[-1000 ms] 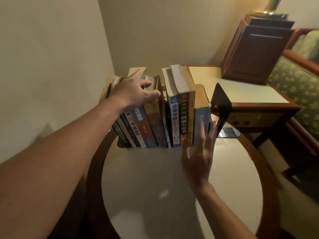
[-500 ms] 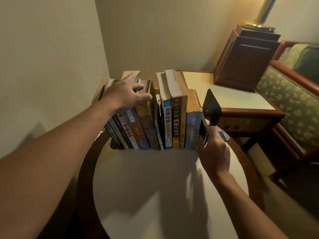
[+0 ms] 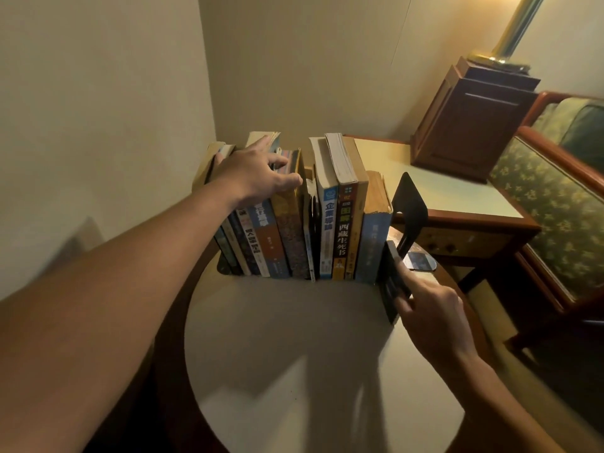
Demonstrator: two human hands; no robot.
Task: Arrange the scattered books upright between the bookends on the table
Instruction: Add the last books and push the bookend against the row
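Observation:
A row of books (image 3: pixel 327 230) stands on the round table (image 3: pixel 277 354). The leftmost ones lean left against a black bookend whose base (image 3: pixel 223 267) shows at the row's left foot. My left hand (image 3: pixel 255 178) rests on the tops of those leaning books, fingers spread. A second black bookend (image 3: pixel 410 207) stands just right of the last blue book (image 3: pixel 371 246). My right hand (image 3: pixel 431 308) pinches a thin dark book (image 3: pixel 390 279), tilted at the row's right end in front of that bookend.
A small dark flat item (image 3: pixel 420 261) lies on the table behind the right bookend. Beyond are a wooden side table (image 3: pixel 441 188), a dark wooden cabinet (image 3: pixel 470 119) with a brass lamp pole (image 3: pixel 513 24), and a green patterned armchair (image 3: pixel 555 197). A wall runs close on the left.
My right hand went from flat against the blue book to gripping the thin dark book and drew it toward me. My left hand stayed on the book tops.

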